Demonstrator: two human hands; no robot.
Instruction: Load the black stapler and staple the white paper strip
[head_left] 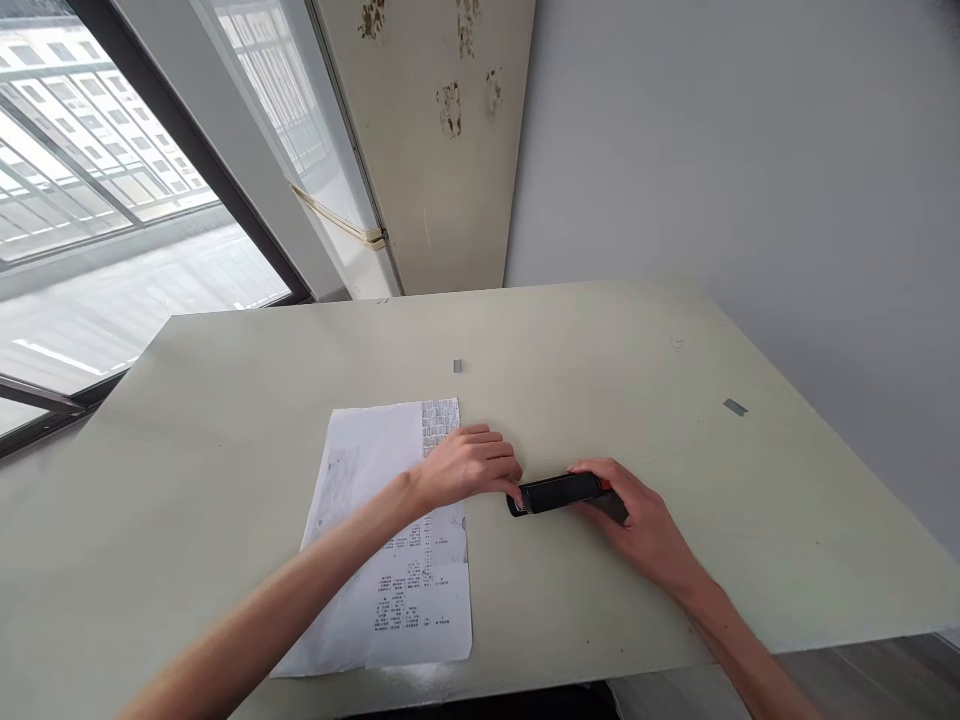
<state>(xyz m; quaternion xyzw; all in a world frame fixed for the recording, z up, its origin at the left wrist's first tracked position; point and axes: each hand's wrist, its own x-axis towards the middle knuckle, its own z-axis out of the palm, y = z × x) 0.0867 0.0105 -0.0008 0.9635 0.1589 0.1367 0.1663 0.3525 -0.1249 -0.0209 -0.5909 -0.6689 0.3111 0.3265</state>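
1. Black device (561, 492): long and narrow, with rounded ends and a stapler-like shape. Its top was dark and smooth, its left end had a small shiny detail, and red showed at the right end beside the fingers.
2. Location: just above the table (600, 380) or on it (could not tell which), right of the printed paper (375, 440) and apart from it.
3. Right hand (637, 520): gripped the device's right end, thumb on the near side, fingers on the far side.
4. Left hand (474, 465): fingers curled, a digit touching the device's left end; could not tell whether it pinched. The hand and forearm crossed over the paper.
5. Printed paper: white, creased, small dark print, with a denser block at the far right corner.
6. Grey pieces on the table: one (457, 366) beyond the paper, one (735, 407) far right.
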